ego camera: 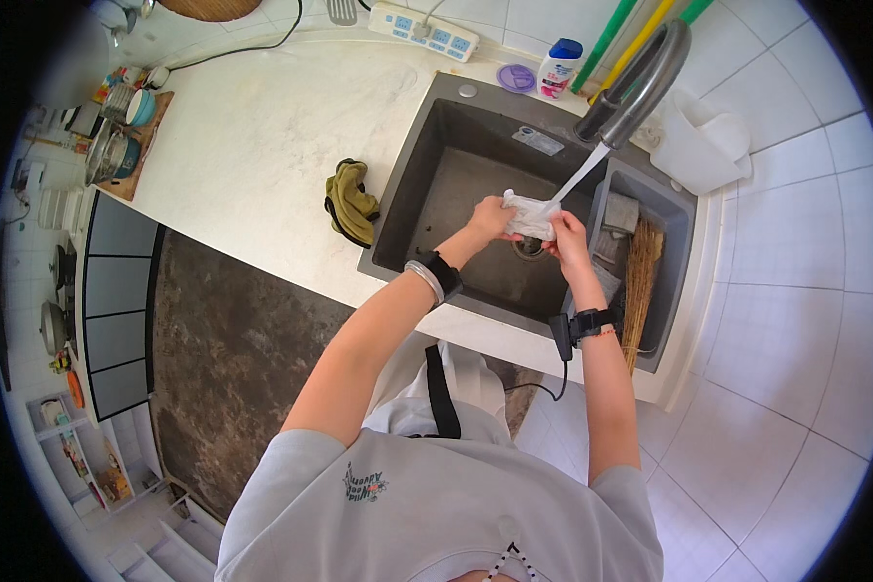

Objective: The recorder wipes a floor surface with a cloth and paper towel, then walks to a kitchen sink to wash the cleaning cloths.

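A small white cloth (530,216) is stretched between my two hands over the large basin of a dark grey sink (436,182). My left hand (492,218) grips its left edge, and my right hand (569,236) pinches its right edge. Water from the curved metal faucet (651,87) runs onto the cloth. Part of the drain (529,249) shows just below it. To the left of the sink, an olive-green cloth with dark trim (351,202) lies crumpled on the white countertop (276,145).
The smaller basin at right holds a straw brush (639,284) and grey scouring pads (620,213). Behind the sink stand a shampoo bottle (559,69), a purple lid (516,78) and a power strip (423,30). A white container (698,145) is right of the faucet.
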The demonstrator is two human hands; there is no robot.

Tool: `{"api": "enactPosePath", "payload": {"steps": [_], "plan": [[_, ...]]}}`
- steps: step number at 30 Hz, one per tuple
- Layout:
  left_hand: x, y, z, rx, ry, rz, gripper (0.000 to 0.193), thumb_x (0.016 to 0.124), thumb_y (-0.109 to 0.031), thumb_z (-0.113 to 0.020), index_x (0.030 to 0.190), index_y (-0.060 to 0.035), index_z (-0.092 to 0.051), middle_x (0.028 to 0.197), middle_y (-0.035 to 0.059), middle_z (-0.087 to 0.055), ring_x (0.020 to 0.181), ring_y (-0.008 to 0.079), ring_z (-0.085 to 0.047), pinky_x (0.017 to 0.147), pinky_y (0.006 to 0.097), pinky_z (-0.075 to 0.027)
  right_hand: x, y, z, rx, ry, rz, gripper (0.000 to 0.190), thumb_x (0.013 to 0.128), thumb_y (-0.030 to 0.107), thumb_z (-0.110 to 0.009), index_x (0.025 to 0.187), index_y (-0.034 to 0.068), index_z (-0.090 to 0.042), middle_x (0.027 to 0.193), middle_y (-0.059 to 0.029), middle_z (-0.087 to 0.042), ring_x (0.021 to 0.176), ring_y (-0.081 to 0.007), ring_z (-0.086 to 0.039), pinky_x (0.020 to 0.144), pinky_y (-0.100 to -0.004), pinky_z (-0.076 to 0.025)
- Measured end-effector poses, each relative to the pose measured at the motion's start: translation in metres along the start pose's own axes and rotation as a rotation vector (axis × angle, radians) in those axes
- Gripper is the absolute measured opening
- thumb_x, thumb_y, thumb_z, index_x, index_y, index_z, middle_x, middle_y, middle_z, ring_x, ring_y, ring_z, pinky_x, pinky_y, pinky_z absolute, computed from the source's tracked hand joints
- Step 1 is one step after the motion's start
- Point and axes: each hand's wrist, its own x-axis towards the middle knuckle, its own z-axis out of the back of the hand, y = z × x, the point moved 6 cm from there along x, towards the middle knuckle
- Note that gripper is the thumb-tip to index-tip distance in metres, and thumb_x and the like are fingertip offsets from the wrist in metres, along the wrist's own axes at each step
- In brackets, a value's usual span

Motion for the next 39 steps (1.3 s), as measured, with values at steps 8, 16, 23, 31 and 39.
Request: {"api": "enactPosePath", "payload": {"steps": [8, 16, 23, 31, 39], "plan": [[-0.015, 0.001, 0.003, 0.485, -0.253, -0.099, 0.029, 0.088, -0.018, -0.037, 0.092, 0.0083, -0.048, 0.069, 0.0167, -0.058, 0.048, 0.022, -0.057, 0.039, 0.0319, -0.045, -0.048, 0.037, -0.047, -0.542, -0.238, 0.441, 0.032, 0.088, 0.027, -0.04, 0.081, -0.003, -0.049, 0.074, -0.0246, -0.055, 0.074, -0.0404, -0.054, 0.064, -0.043, -0.04], [-0.043, -0.009, -0.024, 0.603, 0.041, -0.131, 0.028, 0.085, -0.018, -0.034, 0.091, 0.0056, -0.049, 0.063, 0.0147, -0.055, 0.043, 0.0203, -0.053, 0.036, 0.0326, -0.04, -0.034, 0.03, -0.034, -0.545, -0.271, 0.396, 0.033, 0.086, 0.029, -0.042, 0.081, -0.002, -0.052, 0.074, -0.0237, -0.055, 0.074, -0.0395, -0.054, 0.063, -0.0417, -0.04], [-0.07, -0.011, -0.045, 0.298, 0.108, -0.008, 0.027, 0.087, -0.021, -0.037, 0.096, 0.0024, -0.048, 0.06, 0.0091, -0.052, 0.041, 0.0165, -0.048, 0.033, 0.0288, -0.035, -0.006, -0.004, 0.002, -0.543, -0.253, 0.315, 0.035, 0.089, 0.032, -0.039, 0.079, 0.001, -0.054, 0.067, -0.017, -0.058, 0.07, -0.0355, -0.057, 0.061, -0.043, -0.042], [-0.051, -0.04, -0.039, 0.769, -0.154, -0.386, 0.02, 0.083, -0.015, -0.044, 0.089, 0.0032, -0.049, 0.078, 0.0272, -0.056, 0.076, 0.0389, -0.057, 0.062, 0.045, -0.045, -0.012, -0.016, -0.03, 0.535, 0.115, -0.259, 0.041, 0.087, 0.044, -0.039, 0.11, 0.011, -0.046, 0.107, -0.0077, -0.051, 0.095, -0.0187, -0.052, 0.084, -0.038, -0.041], [-0.071, -0.049, -0.05, 1.157, -0.242, -0.725, 0.027, 0.07, -0.005, -0.054, 0.096, 0.0013, -0.048, 0.105, 0.0239, -0.048, 0.082, 0.0373, -0.053, 0.073, 0.0405, -0.046, -0.004, -0.005, -0.046, 0.821, 0.122, -0.314, 0.043, 0.085, 0.047, -0.042, 0.108, 0.012, -0.049, 0.105, -0.0058, -0.053, 0.098, -0.0207, -0.051, 0.086, -0.0373, -0.039]]}}
